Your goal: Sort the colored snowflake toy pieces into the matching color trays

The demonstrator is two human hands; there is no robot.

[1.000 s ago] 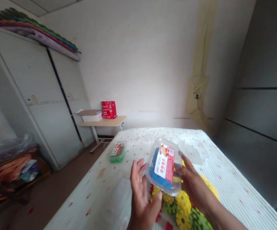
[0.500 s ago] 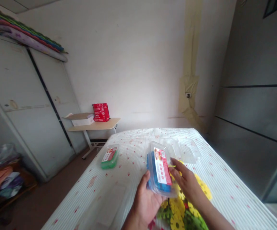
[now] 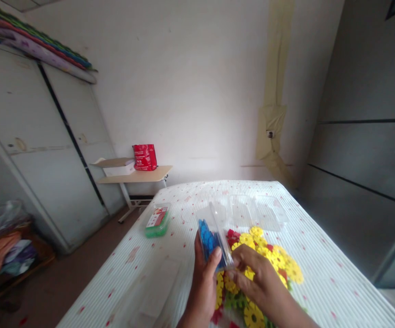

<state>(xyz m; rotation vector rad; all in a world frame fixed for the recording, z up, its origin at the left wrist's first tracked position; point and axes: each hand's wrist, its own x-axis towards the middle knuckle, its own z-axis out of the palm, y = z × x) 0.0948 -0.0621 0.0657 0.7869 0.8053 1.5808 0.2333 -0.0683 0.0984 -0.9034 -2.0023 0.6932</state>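
A clear plastic box with blue snowflake-shaped pieces inside stands tilted on its side above the table. My left hand is closed around it, with the thumb on the near face. At the box's lower right edge, my right hand has its fingers bent in and pinching the rim. Beneath and beside the right hand lies a loose pile of yellow snowflake pieces, mixed with red and green ones.
A closed box of green pieces sits on the table's left side. Open clear plastic boxes lie at the back right. Across the table spreads a striped cloth. A small desk with a red bag stands behind.
The box of blue pieces has been turned from its label side onto its edge, facing right. My right hand has moved down to its lower corner, and more of the pile shows.
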